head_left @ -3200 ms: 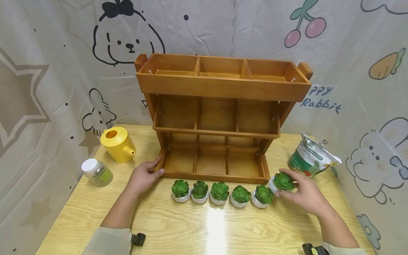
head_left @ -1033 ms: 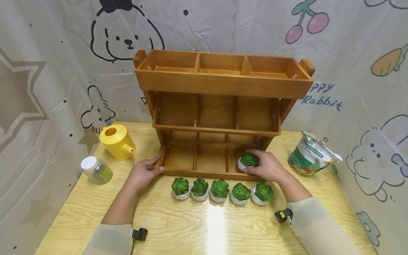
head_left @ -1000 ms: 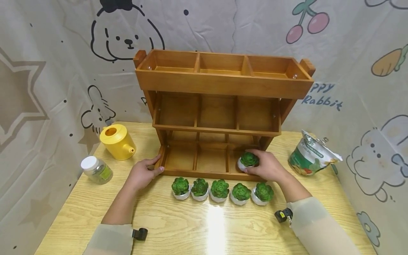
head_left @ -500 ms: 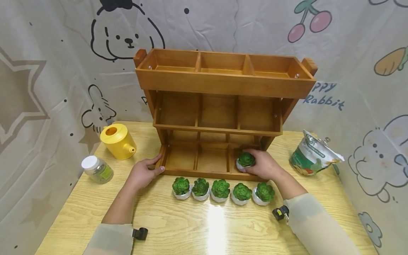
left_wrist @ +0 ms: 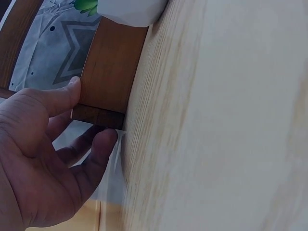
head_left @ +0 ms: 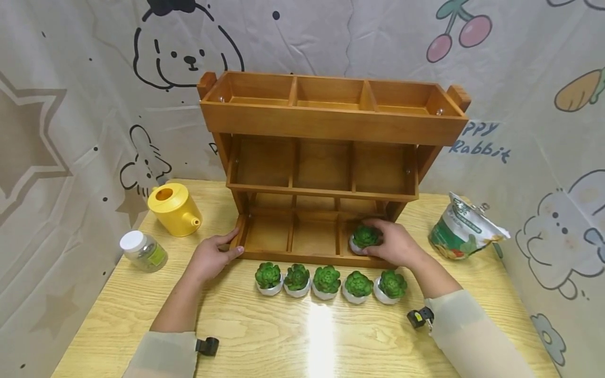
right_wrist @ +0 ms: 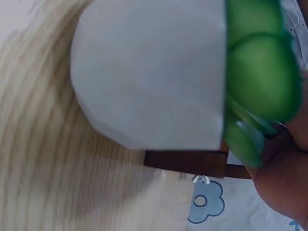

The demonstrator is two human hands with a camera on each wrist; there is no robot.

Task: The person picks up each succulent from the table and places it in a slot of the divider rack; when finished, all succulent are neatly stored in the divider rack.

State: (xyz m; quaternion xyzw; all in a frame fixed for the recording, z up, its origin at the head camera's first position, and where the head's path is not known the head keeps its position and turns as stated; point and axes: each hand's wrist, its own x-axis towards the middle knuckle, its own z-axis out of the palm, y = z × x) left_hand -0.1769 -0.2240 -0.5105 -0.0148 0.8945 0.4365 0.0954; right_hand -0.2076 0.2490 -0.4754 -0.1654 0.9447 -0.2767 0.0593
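A brown wooden three-tier shelf (head_left: pixel 331 124), split into compartments, stands on the table. My left hand (head_left: pixel 212 258) holds its lower left corner; in the left wrist view the thumb touches the corner's face and the fingers curl beside its end. In the bottom right compartment, my right hand (head_left: pixel 397 244) grips a small potted succulent (head_left: pixel 365 237), thumb in front; the far fingers are hidden. Several more succulents in white pots (head_left: pixel 326 281) line up before the shelf. One white pot (right_wrist: pixel 149 72) fills much of the right wrist view, close to the camera.
On the left are a yellow watering can (head_left: pixel 175 210) and a clear jar with a white lid (head_left: pixel 144 252). A clipped green-and-white bag (head_left: pixel 465 228) stands to the right. A printed curtain (head_left: pixel 312 37) hangs behind the shelf.
The right hand has carried a potted succulent from the row's right end into the bottom right compartment, then shifted it slightly left. The left hand has stayed at the shelf's corner.
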